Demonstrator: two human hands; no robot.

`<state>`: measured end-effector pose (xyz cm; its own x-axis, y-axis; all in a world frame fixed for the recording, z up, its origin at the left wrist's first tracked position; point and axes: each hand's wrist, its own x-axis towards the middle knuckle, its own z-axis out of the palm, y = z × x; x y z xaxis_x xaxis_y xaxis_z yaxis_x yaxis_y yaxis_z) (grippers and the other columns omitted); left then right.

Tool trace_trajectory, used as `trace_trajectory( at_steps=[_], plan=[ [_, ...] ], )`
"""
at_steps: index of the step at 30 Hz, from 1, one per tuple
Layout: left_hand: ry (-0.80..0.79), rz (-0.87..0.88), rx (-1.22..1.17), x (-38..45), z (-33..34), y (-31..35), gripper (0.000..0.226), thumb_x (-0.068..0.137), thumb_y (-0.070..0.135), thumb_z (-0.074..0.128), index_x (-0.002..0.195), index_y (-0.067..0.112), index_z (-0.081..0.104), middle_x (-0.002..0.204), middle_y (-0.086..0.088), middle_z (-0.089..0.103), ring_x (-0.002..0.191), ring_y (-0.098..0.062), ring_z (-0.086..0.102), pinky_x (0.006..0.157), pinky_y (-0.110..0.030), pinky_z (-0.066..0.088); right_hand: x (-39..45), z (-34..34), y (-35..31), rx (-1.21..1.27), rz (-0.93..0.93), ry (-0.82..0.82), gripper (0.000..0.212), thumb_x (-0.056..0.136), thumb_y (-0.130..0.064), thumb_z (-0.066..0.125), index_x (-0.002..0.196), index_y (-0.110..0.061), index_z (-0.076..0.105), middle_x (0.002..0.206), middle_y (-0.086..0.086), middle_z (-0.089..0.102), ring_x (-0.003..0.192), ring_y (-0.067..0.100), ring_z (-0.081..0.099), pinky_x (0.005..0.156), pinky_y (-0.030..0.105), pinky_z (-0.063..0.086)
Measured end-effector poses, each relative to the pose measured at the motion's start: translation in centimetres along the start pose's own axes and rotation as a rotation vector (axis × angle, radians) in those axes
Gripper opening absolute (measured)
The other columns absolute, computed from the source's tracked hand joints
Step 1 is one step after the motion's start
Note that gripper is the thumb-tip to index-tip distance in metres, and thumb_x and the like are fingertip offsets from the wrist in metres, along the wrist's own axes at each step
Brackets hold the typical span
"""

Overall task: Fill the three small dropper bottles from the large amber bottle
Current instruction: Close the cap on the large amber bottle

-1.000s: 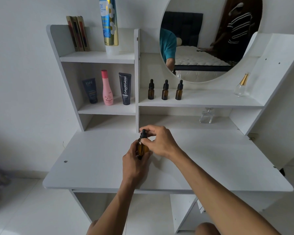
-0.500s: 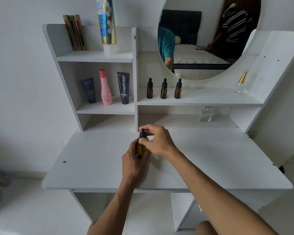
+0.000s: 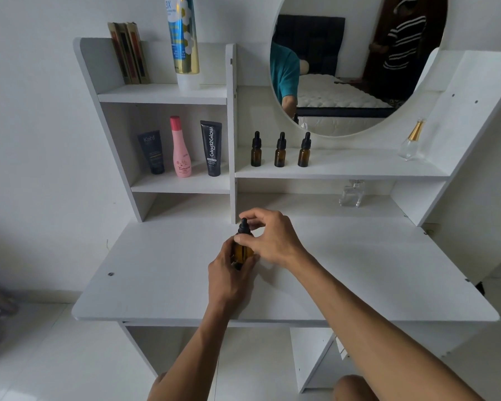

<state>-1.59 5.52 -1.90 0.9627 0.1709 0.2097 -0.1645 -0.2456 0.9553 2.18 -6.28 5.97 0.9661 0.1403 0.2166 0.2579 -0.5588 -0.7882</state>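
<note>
**Both hands on the large amber bottle at the middle of the worktop**

The large amber glass bottle (image 3: 242, 251) with a black dropper cap (image 3: 243, 226) stands upright on the white laminate worktop (image 3: 156, 285), near its middle and just in front of the shelf divider. The left hand (image 3: 229, 273) wraps around the lower body of the bottle from the near side, its grip clenched on the glass. The right hand (image 3: 272, 240) comes in from the right, thumb and fingers curled around the collar of the black cap, grasping it.

The three small amber dropper bottles (image 3: 280, 150), each with a black cap on, stand in a row on the white shelf (image 3: 359, 169) below the round mirror (image 3: 356, 65), well apart from the hands.

In the left cubby stand a dark blue tube (image 3: 152, 151), a pink plastic bottle (image 3: 180, 147) and a black tube (image 3: 212, 147). A clear perfume bottle with a gold neck (image 3: 410, 141) sits at the right end of the shelf.
</note>
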Motion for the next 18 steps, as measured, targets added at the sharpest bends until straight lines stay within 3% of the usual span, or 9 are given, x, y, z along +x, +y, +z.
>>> trace_trajectory(
  at_steps=[3,8,18],
  plan=[
    [0.006,0.003,0.010,0.07,0.00,-0.01,0.039,0.087,0.018,0.072,0.123,0.029,0.059,0.093,0.012,0.070,0.082,-0.002,0.066,0.067,-0.010,0.049,0.02,-0.03,0.03,-0.004,-0.003,-0.025,0.040,0.078,-0.022,0.083,0.117,-0.022,0.072,0.109,-0.003,0.074,0.101,0.006,0.068,0.089,0.022,0.054],
    [0.003,0.007,0.012,0.09,0.07,-0.15,0.040,0.088,0.018,0.071,0.125,0.028,0.059,0.094,0.013,0.070,0.083,-0.002,0.067,0.068,-0.011,0.051,0.03,-0.18,0.01,-0.027,0.000,-0.026,0.041,0.078,-0.023,0.084,0.117,-0.022,0.071,0.109,-0.004,0.074,0.101,0.006,0.067,0.075,0.004,0.040],
    [0.009,-0.005,0.018,0.09,0.14,-0.24,0.038,0.087,0.018,0.071,0.122,0.027,0.061,0.092,0.014,0.071,0.081,-0.001,0.067,0.067,-0.011,0.051,0.11,0.12,0.04,-0.028,-0.003,0.015,0.040,0.077,-0.026,0.086,0.113,-0.019,0.072,0.105,-0.003,0.075,0.096,0.009,0.069,0.083,0.019,0.052]
  ],
)
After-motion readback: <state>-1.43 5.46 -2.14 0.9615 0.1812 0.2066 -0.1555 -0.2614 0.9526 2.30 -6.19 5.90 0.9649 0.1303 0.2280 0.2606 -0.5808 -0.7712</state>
